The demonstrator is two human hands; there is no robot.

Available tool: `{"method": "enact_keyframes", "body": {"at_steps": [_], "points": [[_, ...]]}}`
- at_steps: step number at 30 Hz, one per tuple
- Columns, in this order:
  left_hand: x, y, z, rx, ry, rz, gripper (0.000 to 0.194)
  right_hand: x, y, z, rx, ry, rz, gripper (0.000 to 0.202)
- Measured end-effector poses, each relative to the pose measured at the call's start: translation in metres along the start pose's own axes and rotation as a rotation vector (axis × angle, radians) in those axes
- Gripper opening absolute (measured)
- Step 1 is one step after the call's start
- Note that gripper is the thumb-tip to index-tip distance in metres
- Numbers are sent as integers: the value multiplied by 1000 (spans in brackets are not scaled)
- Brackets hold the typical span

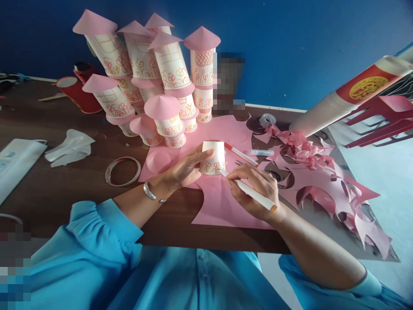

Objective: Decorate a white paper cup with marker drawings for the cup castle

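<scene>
My left hand (190,165) is wrapped round a white paper cup (213,156), thumb across its near side. Red and orange flowers are drawn along the cup's lower part. In my right hand (254,187) is a white marker pen (254,196) with an orange end, its tip at the cup's lower right. Beneath both hands lies pink paper (226,206). Just beyond my right hand rest a red-and-white marker (240,155) and a clear tube (260,153). Decorated paper-cup towers (172,66) with pink cone roofs stand behind the cup.
Pink paper scraps (322,181) are heaped on the right. A tape roll (122,171), crumpled clear plastic (71,148) and a white power strip (19,165) lie left. A long stack of cups (348,94) leans at the right; a red cup (79,94) lies at the back left.
</scene>
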State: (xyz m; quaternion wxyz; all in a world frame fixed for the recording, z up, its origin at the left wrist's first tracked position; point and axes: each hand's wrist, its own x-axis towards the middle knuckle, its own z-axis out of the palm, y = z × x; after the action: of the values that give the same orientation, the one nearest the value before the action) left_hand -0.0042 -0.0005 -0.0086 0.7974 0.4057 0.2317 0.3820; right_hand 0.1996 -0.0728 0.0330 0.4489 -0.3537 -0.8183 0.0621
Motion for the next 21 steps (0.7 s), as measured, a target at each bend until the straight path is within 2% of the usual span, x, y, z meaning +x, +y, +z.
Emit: {"method": "enact_keyframes", "body": {"at_steps": [8,13,21], "points": [[-2,0,-1,0,50,-18,47,1,-2,-1,-8,-9,-9,17],[-2,3,2,10,13,-7,54,2,-3,-1,19,-18,-18,17],[-3,5,5,39,24,-3,53,4,-5,-5,-4,-7,-23,17]]}}
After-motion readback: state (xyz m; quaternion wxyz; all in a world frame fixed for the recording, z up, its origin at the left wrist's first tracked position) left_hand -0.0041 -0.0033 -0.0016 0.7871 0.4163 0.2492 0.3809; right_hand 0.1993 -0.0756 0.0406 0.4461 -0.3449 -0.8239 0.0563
